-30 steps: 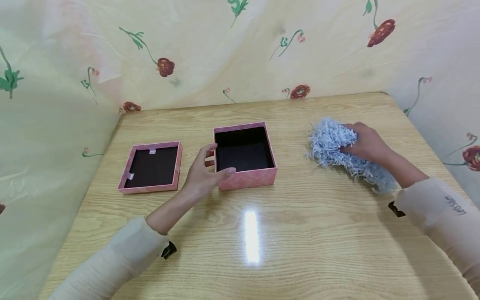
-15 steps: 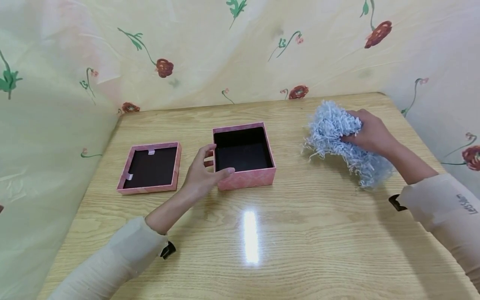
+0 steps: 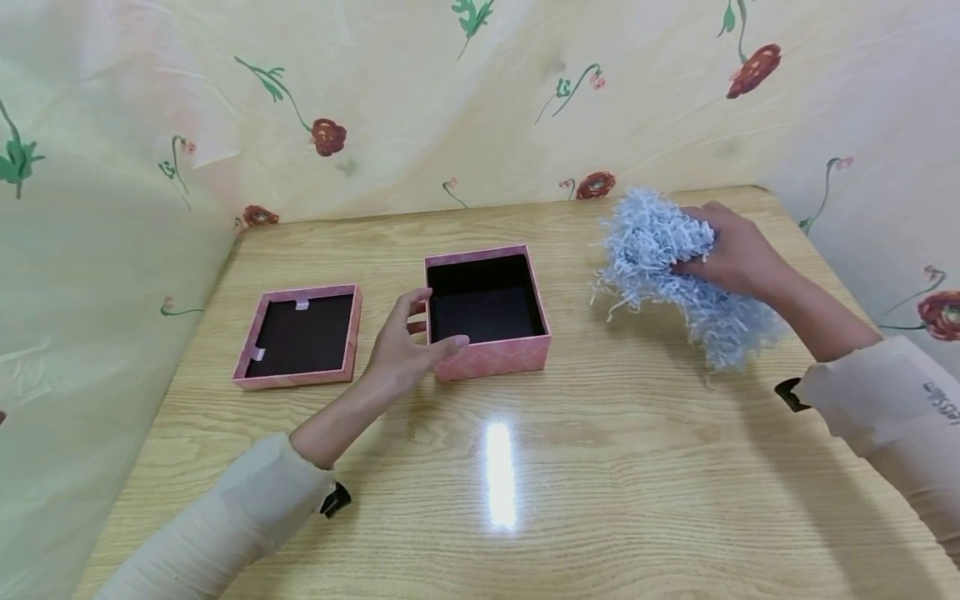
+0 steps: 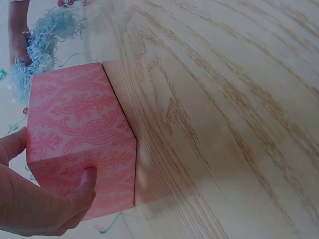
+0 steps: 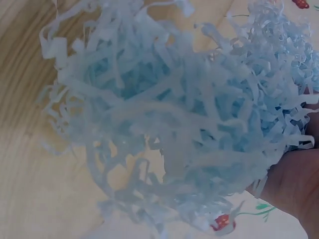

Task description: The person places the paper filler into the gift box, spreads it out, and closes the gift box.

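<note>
Head view: the left hand (image 3: 405, 350) grips the near left corner of the open pink box (image 3: 489, 310), apparently steadying it on the table (image 3: 525, 500). Its lid (image 3: 302, 335) lies inverted just left. The right hand (image 3: 731, 254) clutches a wad of pale blue shredded paper (image 3: 667, 267), lifted clear to the box's right.

Left wrist view: thumb and fingers (image 4: 87, 184) clasp the box wall.

Right wrist view: shreds fill the frame, held loosely bunched.

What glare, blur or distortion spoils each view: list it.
Head view: a bright glare streak on the table, edges bowed by the wide lens. Left wrist view: pink box sharp, far wood grain smeared. Right wrist view: blue shredded paper soft, too close.
</note>
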A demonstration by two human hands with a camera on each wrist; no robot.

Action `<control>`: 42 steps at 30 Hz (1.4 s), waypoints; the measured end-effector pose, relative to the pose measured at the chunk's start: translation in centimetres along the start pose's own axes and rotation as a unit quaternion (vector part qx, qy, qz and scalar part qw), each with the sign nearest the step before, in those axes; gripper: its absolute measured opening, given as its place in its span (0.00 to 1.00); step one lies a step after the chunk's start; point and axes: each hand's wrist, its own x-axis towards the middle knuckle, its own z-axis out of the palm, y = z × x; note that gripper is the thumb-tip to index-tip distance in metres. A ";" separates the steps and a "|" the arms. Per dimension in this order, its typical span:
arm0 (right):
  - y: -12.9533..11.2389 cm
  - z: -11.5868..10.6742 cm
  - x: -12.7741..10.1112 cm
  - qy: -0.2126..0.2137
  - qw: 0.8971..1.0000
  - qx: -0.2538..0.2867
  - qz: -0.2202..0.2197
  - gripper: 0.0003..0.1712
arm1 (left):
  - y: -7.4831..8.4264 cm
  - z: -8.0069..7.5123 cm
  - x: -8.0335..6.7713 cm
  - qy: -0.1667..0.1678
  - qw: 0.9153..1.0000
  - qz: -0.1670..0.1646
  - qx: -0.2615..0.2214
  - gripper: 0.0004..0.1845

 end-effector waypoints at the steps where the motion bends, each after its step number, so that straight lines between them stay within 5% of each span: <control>1: -0.3 -0.1 0.0 0.000 1.000 0.001 -0.003 0.42 | 0.0 0.0 0.0 -0.001 1.000 -0.001 0.000 0.44; 23: -6.3 -0.2 1.0 0.018 0.991 0.005 -0.135 0.46 | -0.2 0.0 0.1 -0.002 1.000 -0.006 -0.002 0.45; 42: -11.3 1.1 3.9 -0.050 0.980 -0.025 -0.191 0.39 | 0.1 0.0 0.0 -0.004 1.000 -0.008 -0.002 0.45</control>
